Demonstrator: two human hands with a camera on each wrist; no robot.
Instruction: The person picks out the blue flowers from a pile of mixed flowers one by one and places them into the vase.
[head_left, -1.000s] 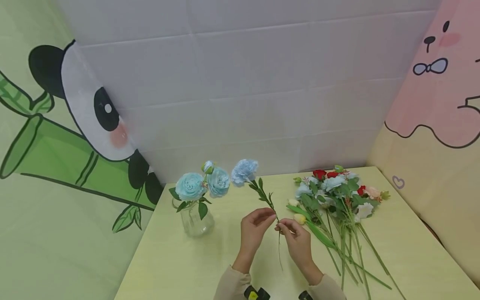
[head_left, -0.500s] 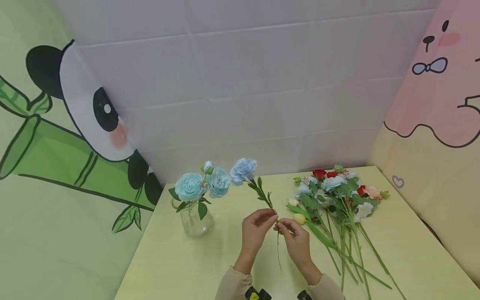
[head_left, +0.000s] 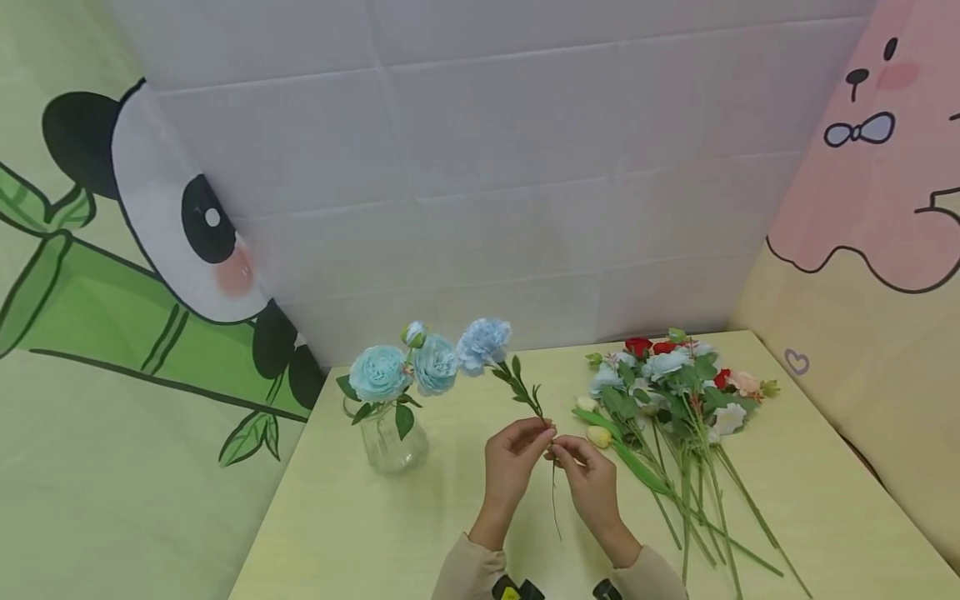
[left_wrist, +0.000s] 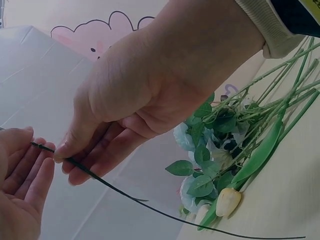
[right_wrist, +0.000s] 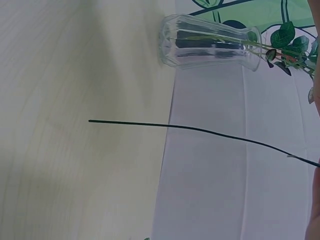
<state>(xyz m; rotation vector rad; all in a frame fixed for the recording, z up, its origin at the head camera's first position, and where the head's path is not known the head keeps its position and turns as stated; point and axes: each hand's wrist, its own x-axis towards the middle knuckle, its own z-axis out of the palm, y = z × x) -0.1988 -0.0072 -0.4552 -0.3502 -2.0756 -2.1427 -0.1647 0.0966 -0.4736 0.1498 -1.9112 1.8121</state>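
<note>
A person's two hands meet at the centre of the frame, handling a single blue flower. The step in hand appears to be working along its stem, perhaps straightening it. The left hand pinches the stem between thumb and fingers; the right hand pinches it just below, its fingers also closed on it. The next move seems to call for a steady upper grip while the lower fingers handle the thin wire-like end.

The flower has a ruffled, pale blue bloom leaning to the upper left, with narrow green leaves beneath. Its dark green stem curves gently, bears a tiny side spur, and hangs free at the bottom. At left on the tabletop, a clear glass vase holds turquoise blooms; loose mixed flowers lie at right.
</note>
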